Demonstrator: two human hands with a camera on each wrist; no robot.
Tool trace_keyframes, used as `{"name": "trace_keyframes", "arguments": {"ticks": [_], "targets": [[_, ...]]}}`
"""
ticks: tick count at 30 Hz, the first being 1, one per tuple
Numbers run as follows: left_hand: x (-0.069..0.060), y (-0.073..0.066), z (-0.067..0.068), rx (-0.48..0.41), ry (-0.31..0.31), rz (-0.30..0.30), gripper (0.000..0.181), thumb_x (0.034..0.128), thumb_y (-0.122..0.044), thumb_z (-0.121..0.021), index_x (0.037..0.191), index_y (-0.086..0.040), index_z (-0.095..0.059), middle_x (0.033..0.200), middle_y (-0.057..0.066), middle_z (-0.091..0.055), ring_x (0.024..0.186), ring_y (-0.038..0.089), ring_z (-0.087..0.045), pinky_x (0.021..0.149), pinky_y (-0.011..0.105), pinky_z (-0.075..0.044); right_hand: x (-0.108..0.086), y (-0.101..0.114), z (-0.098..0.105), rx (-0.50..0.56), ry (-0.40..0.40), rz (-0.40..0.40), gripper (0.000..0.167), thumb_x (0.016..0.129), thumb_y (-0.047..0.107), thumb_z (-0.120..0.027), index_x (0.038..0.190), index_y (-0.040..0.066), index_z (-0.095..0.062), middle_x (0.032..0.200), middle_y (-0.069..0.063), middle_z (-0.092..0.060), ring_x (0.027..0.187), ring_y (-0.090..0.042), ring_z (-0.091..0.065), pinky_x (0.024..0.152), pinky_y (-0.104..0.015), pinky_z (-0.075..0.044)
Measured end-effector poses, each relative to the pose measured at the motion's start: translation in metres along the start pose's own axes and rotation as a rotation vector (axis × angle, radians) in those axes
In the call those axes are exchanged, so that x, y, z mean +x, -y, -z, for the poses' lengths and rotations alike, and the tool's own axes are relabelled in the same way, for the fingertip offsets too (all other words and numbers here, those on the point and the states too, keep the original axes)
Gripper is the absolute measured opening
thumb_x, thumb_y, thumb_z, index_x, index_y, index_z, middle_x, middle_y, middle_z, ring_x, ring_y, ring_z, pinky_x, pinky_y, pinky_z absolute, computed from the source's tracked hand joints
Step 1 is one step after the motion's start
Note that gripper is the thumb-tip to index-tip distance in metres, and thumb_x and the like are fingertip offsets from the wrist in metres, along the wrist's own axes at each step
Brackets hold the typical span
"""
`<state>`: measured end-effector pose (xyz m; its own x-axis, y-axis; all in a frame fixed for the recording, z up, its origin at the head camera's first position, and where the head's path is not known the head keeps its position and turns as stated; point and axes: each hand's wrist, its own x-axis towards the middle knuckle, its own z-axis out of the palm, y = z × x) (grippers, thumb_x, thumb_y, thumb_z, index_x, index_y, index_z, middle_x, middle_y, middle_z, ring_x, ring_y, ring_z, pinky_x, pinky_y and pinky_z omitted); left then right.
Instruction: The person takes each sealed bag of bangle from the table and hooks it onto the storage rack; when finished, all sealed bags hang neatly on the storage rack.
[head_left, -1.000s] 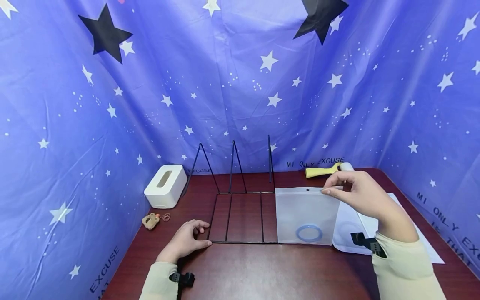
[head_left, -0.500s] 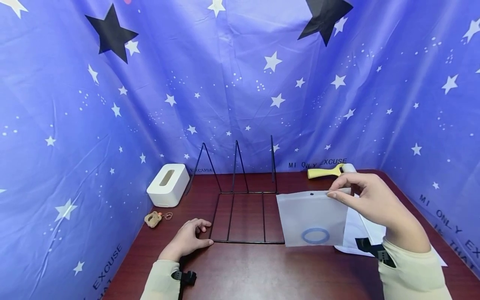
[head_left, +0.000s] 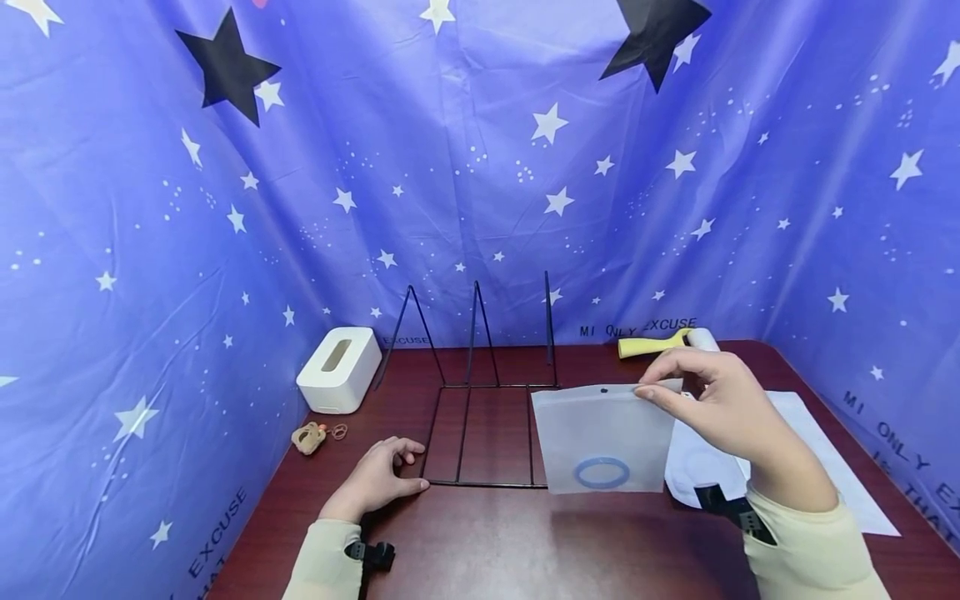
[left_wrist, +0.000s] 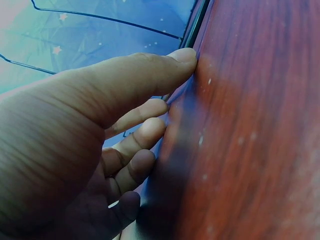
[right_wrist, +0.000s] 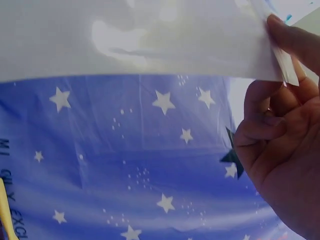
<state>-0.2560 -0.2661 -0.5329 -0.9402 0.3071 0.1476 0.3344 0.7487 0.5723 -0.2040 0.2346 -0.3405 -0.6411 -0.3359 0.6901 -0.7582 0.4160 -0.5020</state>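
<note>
A black wire rack point(head_left: 487, 484) with upright triangular dividers at its back lies on the table. My left hand point(head_left: 377, 478) touches the rack's left end, thumb and fingertips at the wire; in the left wrist view the hand point(left_wrist: 100, 110) has its thumb stretched to the black rod point(left_wrist: 199, 22). My right hand point(head_left: 723, 404) pinches the top edge of a translucent pouch point(head_left: 581, 429) near its right corner. The pouch hangs upright at the rack's right end, a blue ring point(head_left: 602, 473) showing low in it. The right wrist view shows the pouch point(right_wrist: 150, 40) between thumb and fingers.
On the left stand a white tissue box point(head_left: 341, 375) and a small wooden item with a cord point(head_left: 308, 438). At the back right lies a yellow-handled roller point(head_left: 651, 344). White sheets point(head_left: 813, 458) lie under and beside my right forearm. A starry curtain point(head_left: 480, 167) surrounds the table.
The pouch first swung right, away from the rack's right end, then came back left over it with my right hand. My left hand stays at the rack's left end.
</note>
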Motion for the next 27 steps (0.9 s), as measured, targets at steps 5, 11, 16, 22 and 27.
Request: {"name": "trace_keyframes", "arguments": {"ticks": [5,11,16,22,27], "targets": [[0.0,0.001,-0.001,-0.006,0.004,0.002,0.047,0.0771,-0.032,-0.095,0.116,-0.021,-0.073,0.095,-0.01,-0.059,0.088,0.012,-0.053,0.082,0.034,-0.045,0.003,0.002,-0.016,0.009,-0.029,-0.003,0.043,0.077,-0.013,-0.085,0.094,0.025,-0.076,0.084,0.01,-0.07,0.058,-0.007,-0.043,0.049,-0.024,-0.034],[0.0,0.001,-0.001,-0.009,0.004,0.004,0.047,0.077,-0.032,-0.095,0.117,-0.021,-0.073,0.095,-0.01,-0.059,0.089,0.012,-0.053,0.081,0.034,-0.046,0.007,0.008,-0.034,0.05,-0.055,-0.011,0.039,0.078,-0.013,-0.085,0.094,0.022,-0.077,0.084,0.008,-0.071,0.063,-0.007,-0.05,0.053,-0.025,-0.038],[-0.001,0.001,0.0,-0.013,0.004,-0.004,0.047,0.0771,-0.032,-0.095,0.117,-0.021,-0.073,0.095,-0.01,-0.06,0.089,0.012,-0.054,0.081,0.034,-0.046,0.012,0.019,-0.046,0.097,-0.066,-0.032,0.033,0.082,-0.01,-0.084,0.093,0.02,-0.078,0.085,0.007,-0.072,0.062,-0.007,-0.051,0.054,-0.025,-0.04],[-0.001,0.001,0.0,-0.017,0.0,-0.024,0.047,0.0774,-0.03,-0.095,0.119,-0.019,-0.074,0.096,-0.008,-0.061,0.089,0.014,-0.056,0.082,0.034,-0.047,0.014,0.015,-0.058,0.14,-0.1,-0.026,0.03,0.083,-0.007,-0.085,0.093,0.021,-0.079,0.085,0.007,-0.072,0.064,-0.008,-0.053,0.053,-0.026,-0.041],[-0.001,0.003,0.001,-0.024,0.004,-0.028,0.047,0.078,-0.029,-0.094,0.119,-0.018,-0.075,0.096,-0.007,-0.062,0.089,0.013,-0.057,0.082,0.033,-0.047,0.018,0.015,-0.067,0.144,-0.136,-0.024,0.029,0.079,-0.013,-0.084,0.089,0.014,-0.079,0.083,0.005,-0.072,0.062,-0.008,-0.051,0.05,-0.025,-0.038]]}}
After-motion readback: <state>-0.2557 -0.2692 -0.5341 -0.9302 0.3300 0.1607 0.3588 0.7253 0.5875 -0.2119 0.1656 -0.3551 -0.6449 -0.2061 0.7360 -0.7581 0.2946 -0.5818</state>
